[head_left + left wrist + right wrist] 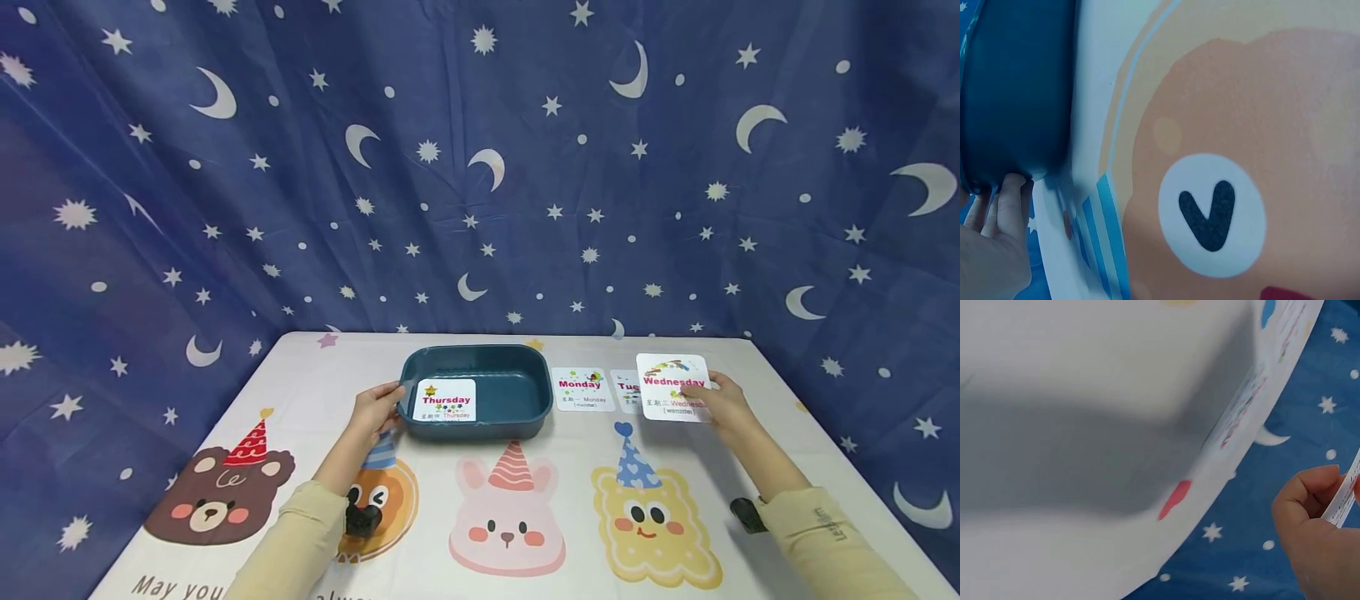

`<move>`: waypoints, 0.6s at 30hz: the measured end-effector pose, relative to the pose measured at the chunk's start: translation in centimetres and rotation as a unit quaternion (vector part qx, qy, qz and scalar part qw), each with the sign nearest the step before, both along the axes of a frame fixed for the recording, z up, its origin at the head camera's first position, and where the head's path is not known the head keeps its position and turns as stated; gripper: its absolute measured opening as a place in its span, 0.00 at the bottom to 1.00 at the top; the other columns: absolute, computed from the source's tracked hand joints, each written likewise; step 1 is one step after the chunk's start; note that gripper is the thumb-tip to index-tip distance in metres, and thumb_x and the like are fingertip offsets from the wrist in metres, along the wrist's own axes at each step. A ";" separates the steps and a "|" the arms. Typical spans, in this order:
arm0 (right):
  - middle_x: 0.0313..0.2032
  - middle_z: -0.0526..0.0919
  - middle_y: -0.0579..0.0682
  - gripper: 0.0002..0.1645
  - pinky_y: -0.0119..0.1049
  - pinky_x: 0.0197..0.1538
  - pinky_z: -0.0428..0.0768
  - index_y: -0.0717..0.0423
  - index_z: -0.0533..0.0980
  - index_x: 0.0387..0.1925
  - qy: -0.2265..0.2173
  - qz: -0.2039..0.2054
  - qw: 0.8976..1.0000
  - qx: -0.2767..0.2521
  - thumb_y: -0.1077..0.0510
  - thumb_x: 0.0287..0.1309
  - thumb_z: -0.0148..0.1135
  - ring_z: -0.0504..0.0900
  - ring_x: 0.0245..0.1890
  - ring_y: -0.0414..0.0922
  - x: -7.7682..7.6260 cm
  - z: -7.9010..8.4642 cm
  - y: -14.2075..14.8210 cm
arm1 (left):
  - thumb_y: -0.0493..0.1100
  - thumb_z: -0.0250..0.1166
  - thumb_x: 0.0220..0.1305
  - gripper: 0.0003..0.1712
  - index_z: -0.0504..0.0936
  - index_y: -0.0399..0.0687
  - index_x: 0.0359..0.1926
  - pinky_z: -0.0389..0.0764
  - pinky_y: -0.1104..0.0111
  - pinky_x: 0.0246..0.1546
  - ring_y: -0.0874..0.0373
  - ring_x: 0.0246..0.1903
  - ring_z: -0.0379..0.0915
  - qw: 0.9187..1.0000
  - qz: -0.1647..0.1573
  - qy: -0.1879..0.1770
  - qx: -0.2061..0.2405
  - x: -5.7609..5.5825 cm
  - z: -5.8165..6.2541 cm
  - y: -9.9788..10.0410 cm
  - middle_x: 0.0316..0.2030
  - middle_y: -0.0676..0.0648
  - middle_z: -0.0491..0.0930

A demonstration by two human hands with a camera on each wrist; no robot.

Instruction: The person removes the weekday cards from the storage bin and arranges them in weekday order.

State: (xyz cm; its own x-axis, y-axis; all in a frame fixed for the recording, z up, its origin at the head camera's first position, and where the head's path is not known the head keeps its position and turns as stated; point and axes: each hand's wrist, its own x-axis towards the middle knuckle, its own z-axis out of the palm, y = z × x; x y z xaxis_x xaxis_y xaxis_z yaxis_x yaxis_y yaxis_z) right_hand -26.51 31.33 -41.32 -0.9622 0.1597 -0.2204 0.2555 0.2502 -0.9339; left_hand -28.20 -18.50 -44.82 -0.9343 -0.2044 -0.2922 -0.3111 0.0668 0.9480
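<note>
My right hand (729,407) pinches the Wednesday card (663,398) by its right edge, raised and facing me. In the right wrist view the card (1342,495) is seen nearly edge-on between thumb and fingers. Behind it, the Tuesday card (622,385) lies on the table, partly covered. Left of that lies the Monday card (581,400). With my left hand (373,412) I grip the left end of a dark teal plastic bin (517,430). Inside the bin, at its left, is the Thursday card (445,410); whether others lie under it is hidden.
A white tablecloth (427,533) printed with party-hat animals covers the table. A dark blue curtain (450,208) with moons and stars hangs behind and at both sides. Dark wrist devices (363,521) sit at both cuffs.
</note>
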 end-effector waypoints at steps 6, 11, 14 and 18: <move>0.26 0.72 0.33 0.45 0.24 0.31 0.79 0.75 0.41 0.67 0.001 -0.009 1.000 -0.005 0.61 0.61 0.56 0.75 0.24 0.28 -0.5 -0.7 2.3 | 0.41 0.55 0.69 0.25 0.67 0.36 0.63 0.83 0.73 0.37 0.59 0.39 0.79 1.000 0.001 -0.005 0.003 -0.1 0.2 0.2 0.59 0.32 0.71; 0.25 0.71 0.35 0.43 0.25 0.30 0.79 0.77 0.42 0.66 -0.009 -0.008 0.999 0.030 0.63 0.60 0.54 0.74 0.23 0.28 -1.1 -0.8 3.7 | 0.41 0.55 0.69 0.25 0.67 0.37 0.64 0.82 0.75 0.34 0.59 0.39 0.79 1.000 0.001 -0.008 0.000 0.0 0.2 0.2 0.59 0.32 0.71; 0.29 0.71 0.41 0.43 0.25 0.29 0.78 0.76 0.43 0.66 -0.019 -0.011 0.998 0.058 0.62 0.59 0.55 0.73 0.23 0.29 -1.6 -0.7 4.4 | 0.42 0.55 0.69 0.25 0.67 0.37 0.64 0.81 0.76 0.33 0.59 0.39 0.79 1.000 0.002 -0.010 -0.002 0.0 0.2 0.2 0.59 0.33 0.71; 0.34 0.71 0.51 0.43 0.25 0.28 0.77 0.78 0.45 0.65 -0.018 -0.023 0.996 0.088 0.61 0.58 0.55 0.72 0.22 0.29 -2.1 -0.7 5.3 | 0.42 0.55 0.69 0.25 0.68 0.37 0.64 0.82 0.76 0.34 0.58 0.40 0.79 1.000 0.006 -0.012 -0.003 0.0 0.2 0.1 0.59 0.33 0.71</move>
State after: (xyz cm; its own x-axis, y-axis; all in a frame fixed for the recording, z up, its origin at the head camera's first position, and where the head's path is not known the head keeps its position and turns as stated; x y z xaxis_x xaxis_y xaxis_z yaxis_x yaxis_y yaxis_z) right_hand -28.66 36.59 -42.02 -0.9450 0.2433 -0.2186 0.3025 0.3962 -0.8669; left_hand -28.20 -18.37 -44.64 -0.9247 -0.2162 -0.3133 -0.3344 0.0680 0.9400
